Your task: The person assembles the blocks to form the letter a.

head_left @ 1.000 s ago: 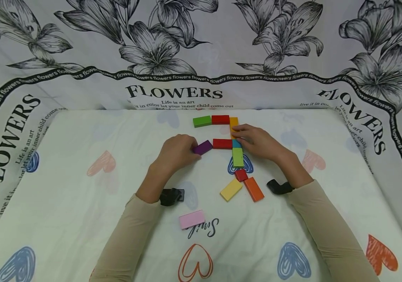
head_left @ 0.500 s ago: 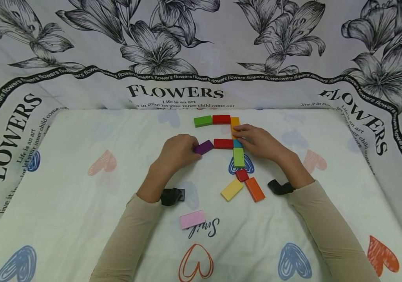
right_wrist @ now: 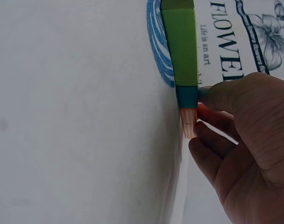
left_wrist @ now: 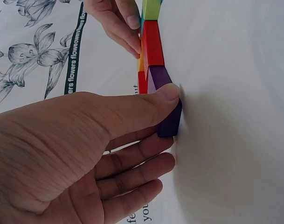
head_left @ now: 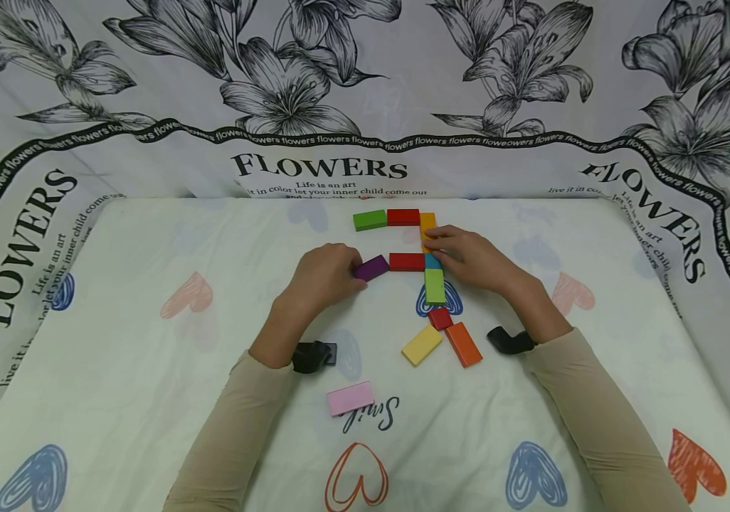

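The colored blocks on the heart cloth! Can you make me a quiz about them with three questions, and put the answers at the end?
1. Which block is the left hand holding in its fingers?
A) the yellow block
B) the purple block
C) the lime-green block

2. True or false: the pink block lies apart from all the other blocks.

3. How many red blocks can you count in the head view?

Key:
1. B, the purple block.
2. True, it sits by itself near the word "Smile".
3. Three: two longer ones, and a small red block between the two hands.
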`<state>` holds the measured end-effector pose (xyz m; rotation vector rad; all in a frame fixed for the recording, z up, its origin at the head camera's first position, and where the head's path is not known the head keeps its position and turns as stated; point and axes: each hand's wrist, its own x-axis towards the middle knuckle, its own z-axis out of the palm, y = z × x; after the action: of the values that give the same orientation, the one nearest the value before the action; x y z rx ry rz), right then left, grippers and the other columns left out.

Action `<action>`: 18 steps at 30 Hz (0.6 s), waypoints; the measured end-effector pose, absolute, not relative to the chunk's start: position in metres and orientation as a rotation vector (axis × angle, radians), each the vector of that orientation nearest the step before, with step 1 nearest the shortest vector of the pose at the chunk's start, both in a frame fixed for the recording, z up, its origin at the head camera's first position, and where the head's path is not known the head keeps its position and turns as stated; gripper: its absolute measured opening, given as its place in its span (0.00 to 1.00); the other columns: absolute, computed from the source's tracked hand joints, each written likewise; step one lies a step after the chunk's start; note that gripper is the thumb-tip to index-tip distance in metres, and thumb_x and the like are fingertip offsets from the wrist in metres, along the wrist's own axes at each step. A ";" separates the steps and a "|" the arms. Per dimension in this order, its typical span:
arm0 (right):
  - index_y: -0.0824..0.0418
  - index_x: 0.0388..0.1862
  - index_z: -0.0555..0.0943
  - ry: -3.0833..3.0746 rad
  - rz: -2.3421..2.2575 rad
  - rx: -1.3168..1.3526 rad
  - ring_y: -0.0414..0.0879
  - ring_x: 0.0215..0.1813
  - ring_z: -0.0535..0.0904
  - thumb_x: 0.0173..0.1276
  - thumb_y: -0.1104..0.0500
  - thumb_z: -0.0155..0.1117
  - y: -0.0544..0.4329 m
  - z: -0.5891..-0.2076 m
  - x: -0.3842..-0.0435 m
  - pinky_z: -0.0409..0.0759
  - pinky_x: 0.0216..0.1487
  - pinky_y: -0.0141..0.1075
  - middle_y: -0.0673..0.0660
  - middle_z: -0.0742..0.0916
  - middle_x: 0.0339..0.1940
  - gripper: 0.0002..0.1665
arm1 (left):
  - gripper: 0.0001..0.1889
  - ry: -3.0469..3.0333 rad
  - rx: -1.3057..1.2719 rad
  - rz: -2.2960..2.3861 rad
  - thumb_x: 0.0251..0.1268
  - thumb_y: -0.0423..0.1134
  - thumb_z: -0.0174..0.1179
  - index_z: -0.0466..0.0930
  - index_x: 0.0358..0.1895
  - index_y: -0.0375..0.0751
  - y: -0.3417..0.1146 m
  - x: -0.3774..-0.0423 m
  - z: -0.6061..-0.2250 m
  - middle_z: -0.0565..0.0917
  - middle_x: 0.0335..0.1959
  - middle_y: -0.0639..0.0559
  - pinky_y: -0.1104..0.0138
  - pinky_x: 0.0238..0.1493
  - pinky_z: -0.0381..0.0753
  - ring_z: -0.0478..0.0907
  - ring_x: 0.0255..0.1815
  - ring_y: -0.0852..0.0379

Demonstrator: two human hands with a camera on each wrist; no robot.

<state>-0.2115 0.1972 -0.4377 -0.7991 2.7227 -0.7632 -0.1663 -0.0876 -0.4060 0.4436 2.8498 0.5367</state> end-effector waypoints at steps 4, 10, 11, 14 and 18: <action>0.61 0.72 0.80 2.721 -0.763 -0.811 0.59 0.81 0.71 0.80 0.61 0.62 0.198 -0.438 -0.212 0.73 0.80 0.56 0.60 0.79 0.78 0.24 | 0.16 2.851 0.439 0.534 0.65 0.41 0.74 0.90 0.53 0.38 -0.088 -0.166 -0.407 0.92 0.47 0.44 0.55 0.54 0.86 0.86 0.47 0.48; 0.61 0.72 0.80 2.722 -0.764 -0.819 0.59 0.81 0.71 0.80 0.61 0.62 0.198 -0.439 -0.213 0.73 0.79 0.56 0.60 0.79 0.77 0.24 | 0.16 2.846 0.423 0.534 0.65 0.41 0.74 0.90 0.53 0.38 -0.088 -0.167 -0.408 0.92 0.47 0.45 0.56 0.54 0.86 0.86 0.47 0.47; 0.61 0.72 0.80 2.723 -0.763 -0.820 0.59 0.81 0.71 0.80 0.61 0.62 0.198 -0.439 -0.213 0.73 0.79 0.56 0.61 0.79 0.77 0.24 | 0.16 2.843 0.423 0.532 0.65 0.41 0.74 0.90 0.53 0.38 -0.088 -0.167 -0.408 0.92 0.47 0.45 0.56 0.54 0.86 0.86 0.47 0.47; 0.62 0.72 0.80 2.717 -0.768 -0.821 0.60 0.81 0.71 0.80 0.61 0.62 0.198 -0.438 -0.213 0.73 0.79 0.57 0.61 0.79 0.77 0.24 | 0.16 2.834 0.422 0.526 0.66 0.41 0.73 0.90 0.53 0.38 -0.088 -0.168 -0.407 0.92 0.47 0.45 0.56 0.54 0.86 0.85 0.47 0.48; 0.62 0.72 0.80 2.713 -0.774 -0.810 0.60 0.81 0.70 0.80 0.61 0.62 0.198 -0.437 -0.213 0.73 0.80 0.57 0.61 0.79 0.77 0.24 | 0.17 2.821 0.424 0.536 0.66 0.41 0.73 0.90 0.54 0.38 -0.088 -0.168 -0.406 0.91 0.48 0.45 0.56 0.55 0.86 0.85 0.47 0.48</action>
<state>-0.2126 0.1981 -0.4373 -0.8104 2.7130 -0.7735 -0.1678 -0.0884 -0.4065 0.4241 2.8212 0.5356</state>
